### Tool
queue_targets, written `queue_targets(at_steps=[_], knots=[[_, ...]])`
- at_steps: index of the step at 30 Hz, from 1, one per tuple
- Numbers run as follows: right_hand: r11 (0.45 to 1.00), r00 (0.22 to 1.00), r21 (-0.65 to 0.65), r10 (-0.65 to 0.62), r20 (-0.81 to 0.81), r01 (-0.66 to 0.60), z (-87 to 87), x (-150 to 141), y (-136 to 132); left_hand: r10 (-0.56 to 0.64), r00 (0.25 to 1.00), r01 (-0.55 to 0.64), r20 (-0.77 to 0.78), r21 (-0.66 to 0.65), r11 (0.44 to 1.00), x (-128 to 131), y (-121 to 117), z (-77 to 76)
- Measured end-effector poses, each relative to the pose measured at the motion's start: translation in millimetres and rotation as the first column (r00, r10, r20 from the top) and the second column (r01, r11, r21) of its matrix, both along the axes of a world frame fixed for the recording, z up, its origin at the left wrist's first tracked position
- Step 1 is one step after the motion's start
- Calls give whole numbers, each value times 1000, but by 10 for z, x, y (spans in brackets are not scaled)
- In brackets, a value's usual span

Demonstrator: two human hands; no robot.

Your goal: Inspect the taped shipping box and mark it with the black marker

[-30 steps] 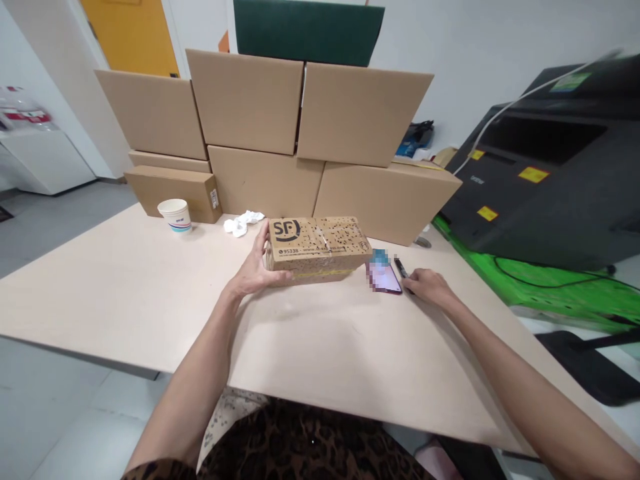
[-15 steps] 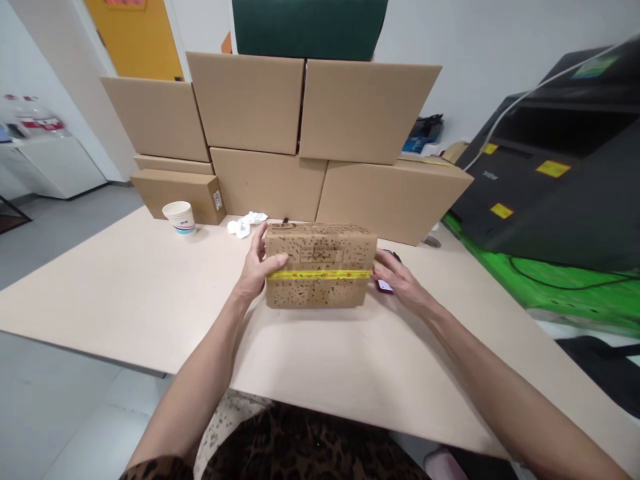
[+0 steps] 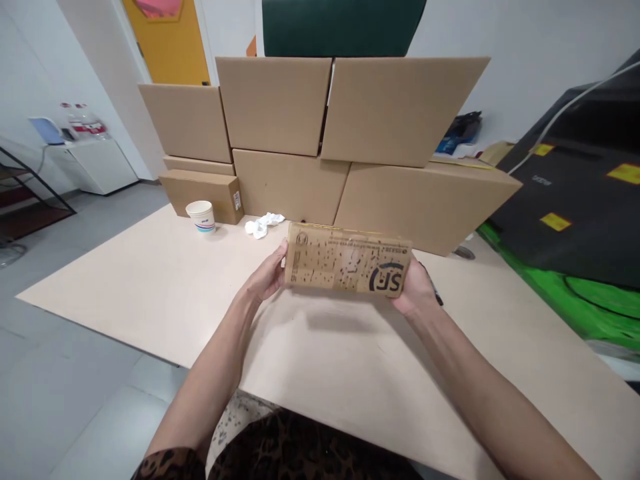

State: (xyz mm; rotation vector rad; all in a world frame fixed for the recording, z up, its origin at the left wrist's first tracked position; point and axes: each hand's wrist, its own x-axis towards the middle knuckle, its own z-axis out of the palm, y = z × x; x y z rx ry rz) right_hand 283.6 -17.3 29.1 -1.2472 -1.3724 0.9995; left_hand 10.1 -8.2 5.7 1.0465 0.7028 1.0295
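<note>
Box [image 3: 325, 261] looks lifted, in from the table's [image 3: 340, 373] near edge; my left fingers [image 3: 280, 257] and right fingers [image 3: 403, 304] grip its ends; what's left, unclear.

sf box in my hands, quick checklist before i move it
1. Both ends held: ok, left hand and right hand are on opposite ends of the SF box.
2. Logo upright for you: not ok, it reads upside down.
3. Paper cup apart from the box: ok, off to the left.
4. Pen apart from right hand: cannot tell, partly hidden.
5. Box underside intact: cannot tell, out of view.
</note>
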Motion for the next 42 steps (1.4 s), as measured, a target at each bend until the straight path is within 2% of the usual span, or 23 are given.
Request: queue_targets(at_steps=[3,7,11,14,18,23,27,29,32,37,42], knots=[[996,983,-53,-80,-165,72,-28,43,49,22,998,-26,-51,-76,997,-15,-6,-32],[990,965,-91,-125,-232,106,12,169,59,38,990,-57,-132,-139,989,-13,-12,-22],[977,927,-147,-197,-321,157,95,330,64,20,984,-43,-179,-128,991,-12,-45,53],[979,931,-147,-182,-315,141,87,428,105,35,992,-44,-125,-68,997,-4,-67,93],[996,985,-52,-78,-155,71,20,523,171,71,995,-71,-66,0,997,-13,-67,84],[1000,998,-24,12,-60,-13,66,534,139,214,965,-195,-150,133,972,-43,-52,65],[993,998,-115,4,-60,-11,228,432,-4,381,885,-268,-267,378,886,-2,-48,58],[981,993,-195,1,-117,-24,319,357,-89,398,882,-278,-252,404,872,27,-38,29],[972,984,-225,34,-174,-73,425,240,-200,381,900,-318,-214,275,907,50,-3,-53],[996,988,-80,35,-153,-47,468,116,-315,347,896,-367,-277,-19,930,76,64,-162],[999,961,32,29,-274,-21,404,158,-341,127,903,-235,-410,-226,945,133,25,-88]])
